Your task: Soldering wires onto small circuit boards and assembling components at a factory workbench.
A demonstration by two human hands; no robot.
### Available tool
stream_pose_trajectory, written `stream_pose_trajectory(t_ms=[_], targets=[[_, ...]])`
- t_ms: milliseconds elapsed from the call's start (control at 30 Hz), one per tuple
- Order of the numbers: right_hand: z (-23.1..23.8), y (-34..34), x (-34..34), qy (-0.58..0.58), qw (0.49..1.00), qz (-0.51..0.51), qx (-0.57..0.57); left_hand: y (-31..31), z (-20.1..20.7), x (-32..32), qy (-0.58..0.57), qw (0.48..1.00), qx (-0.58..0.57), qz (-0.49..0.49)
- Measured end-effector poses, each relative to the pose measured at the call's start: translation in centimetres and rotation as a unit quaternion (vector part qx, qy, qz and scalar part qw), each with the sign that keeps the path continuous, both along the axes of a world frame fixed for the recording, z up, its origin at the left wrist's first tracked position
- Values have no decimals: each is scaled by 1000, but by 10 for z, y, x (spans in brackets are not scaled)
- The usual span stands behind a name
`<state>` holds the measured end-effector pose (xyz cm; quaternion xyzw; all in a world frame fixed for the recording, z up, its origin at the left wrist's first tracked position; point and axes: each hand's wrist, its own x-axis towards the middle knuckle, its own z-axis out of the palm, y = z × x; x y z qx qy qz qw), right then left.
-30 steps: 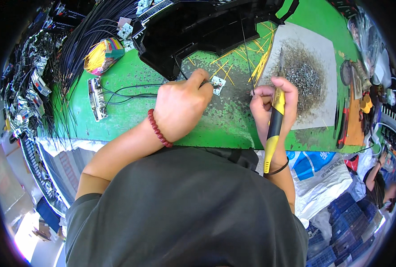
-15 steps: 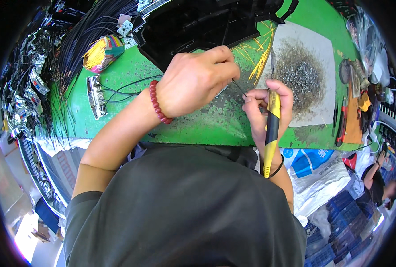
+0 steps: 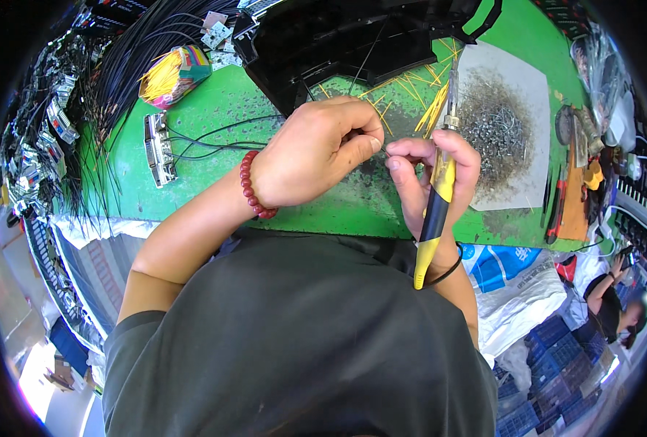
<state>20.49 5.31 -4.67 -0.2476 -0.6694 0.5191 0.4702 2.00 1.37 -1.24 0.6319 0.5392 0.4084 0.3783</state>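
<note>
Right hand (image 3: 462, 173) clamped round yellow-and-black soldering iron (image 3: 430, 222), tip pointing to 12 o'clock. Left hand (image 3: 320, 149) just beside, at 9 o'clock; fingers curled, grip contents hidden, cannot tell. Black wires (image 3: 225, 146) run from silvery metal piece (image 3: 160, 149), 9 o'clock of left hand, toward left wrist. Black housing (image 3: 352, 44), 1 o'clock of left hand. Pale sheet (image 3: 536, 91) bearing dark clippings (image 3: 494, 127), 2 o'clock of right hand.
</note>
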Motion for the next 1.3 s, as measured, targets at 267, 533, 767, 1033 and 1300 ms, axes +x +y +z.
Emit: stream_pose_trajectory(t_ms=[267,533,767,1033,1300], targets=[[0,7,1,-6,997,34,65,3,2,-6,-100,987,-113,-50],[-5,7,-1,14,998,27,60,8,5,-7,-77,986,-128,-69],[-10,4,-4,33,996,2,78,8,3,-5,-57,992,-102,-51],[-8,10,2,11,996,60,58,10,-1,-12,-58,988,-110,-95],[-10,11,1,-2,996,65,68,10,1,-11,-16,990,-91,-105]])
